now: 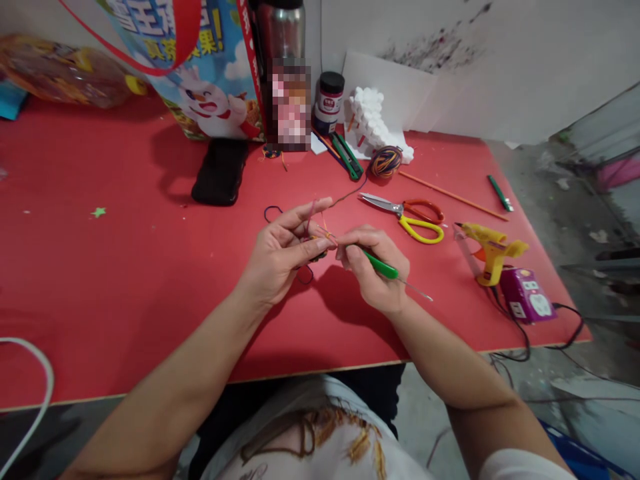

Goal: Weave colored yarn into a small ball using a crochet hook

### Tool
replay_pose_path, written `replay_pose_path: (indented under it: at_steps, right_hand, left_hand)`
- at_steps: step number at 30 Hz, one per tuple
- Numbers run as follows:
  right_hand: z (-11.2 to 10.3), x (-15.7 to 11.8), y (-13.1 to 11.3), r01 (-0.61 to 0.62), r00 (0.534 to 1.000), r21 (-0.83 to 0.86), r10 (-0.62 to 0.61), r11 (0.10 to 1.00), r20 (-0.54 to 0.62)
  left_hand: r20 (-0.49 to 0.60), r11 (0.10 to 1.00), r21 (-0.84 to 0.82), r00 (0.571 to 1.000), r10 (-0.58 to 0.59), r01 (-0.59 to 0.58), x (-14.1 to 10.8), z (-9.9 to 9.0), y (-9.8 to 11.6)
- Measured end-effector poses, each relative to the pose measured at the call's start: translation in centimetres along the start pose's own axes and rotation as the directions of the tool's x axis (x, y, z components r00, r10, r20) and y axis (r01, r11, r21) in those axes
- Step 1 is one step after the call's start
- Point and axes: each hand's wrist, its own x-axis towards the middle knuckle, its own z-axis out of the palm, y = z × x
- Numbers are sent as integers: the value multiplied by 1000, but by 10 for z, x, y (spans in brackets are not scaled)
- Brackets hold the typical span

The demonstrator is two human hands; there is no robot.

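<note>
My left hand (pixel 280 257) pinches a small piece of dark and multicoloured yarn work (pixel 319 253), with a strand looped over its raised index finger. That strand runs up to a ball of purple and orange yarn (pixel 385 161). My right hand (pixel 375 267) is closed around a crochet hook with a green handle (pixel 381 265). The hook's front end meets the yarn work between both hands, and its thin rear end sticks out past my right palm. Loose dark yarn curls on the red table (pixel 125 267) around my left hand.
Scissors (pixel 400 212), an orange stick (pixel 453 195) and a yellow glue gun (pixel 493 250) on a purple box (pixel 530 297) lie to the right. Behind are a black phone (pixel 220 171), green cutter (pixel 347 157), jar (pixel 329 103), metal bottle (pixel 283 30) and colourful bag (pixel 215 80).
</note>
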Motion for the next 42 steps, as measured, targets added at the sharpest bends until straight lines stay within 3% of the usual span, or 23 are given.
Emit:
replay_pose_path:
  at_steps: [6, 13, 17, 22, 26, 28, 31, 32, 33, 34, 35, 36, 37, 39, 40, 42]
  right_hand:
    - [-1, 5, -1, 67, 996, -20, -68, 998, -50]
    - [-1, 8, -4, 310, 947, -135, -294, 941, 129]
    - [2, 5, 8, 397, 914, -247, -356, 884, 194]
    - [-1, 4, 26, 481, 877, -439, -405, 759, 259]
    - [-2, 6, 33, 628, 778, -540, -438, 560, 451]
    - [-4, 5, 35, 660, 750, -578, -374, 479, 546]
    - [-21, 0, 36, 660, 732, -589, -225, 466, 643]
    - [-32, -1, 37, 629, 753, -609, -184, 483, 632]
    - [-46, -1, 37, 541, 819, -675, -129, 502, 560]
    - [-61, 0, 39, 390, 899, -767, -30, 509, 437]
    - [-78, 3, 40, 245, 947, -839, 65, 486, 314]
    - [-93, 8, 43, 101, 965, -899, 177, 426, 192]
    - [-108, 14, 46, 26, 940, -932, 307, 362, 146]
    - [-128, 27, 51, 26, 835, -958, 521, 286, 178]
    - [-134, 34, 53, 72, 789, -963, 577, 258, 214]
    - [-140, 46, 54, 107, 752, -958, 608, 267, 254]
  left_hand:
    - [-24, 999, 38, 1000, -7, 8, 1, 0, -3]
    - [-26, 999, 30, 1000, 16, -15, 1, 1, -1]
    - [-2, 999, 47, 1000, 24, -24, 1, -1, -1]
    - [-13, 999, -22, 999, -37, 37, 5, -7, 0]
    - [-50, 999, -5, 998, -48, 47, 12, -14, -4]
    - [-81, 999, 19, 996, -42, 44, 15, -19, -8]
    - [-100, 996, 89, 995, -5, 14, 20, -25, -12]
    - [-98, 993, 122, 995, 15, -3, 21, -27, -12]
    - [-91, 989, 149, 996, 26, -12, 22, -29, -12]
    - [-76, 986, 167, 997, 30, -17, 22, -30, -10]
    - [-56, 984, 178, 998, 23, -13, 22, -31, -8]
    - [-32, 983, 181, 999, 9, -3, 22, -32, -6]
    - [-7, 984, 179, 1000, -9, 10, 22, -33, -4]
    - [38, 983, 177, 998, -48, 40, 21, -34, -1]
    - [53, 983, 175, 997, -63, 53, 20, -34, 0]
    - [78, 982, 174, 994, -81, 67, 19, -37, 1]
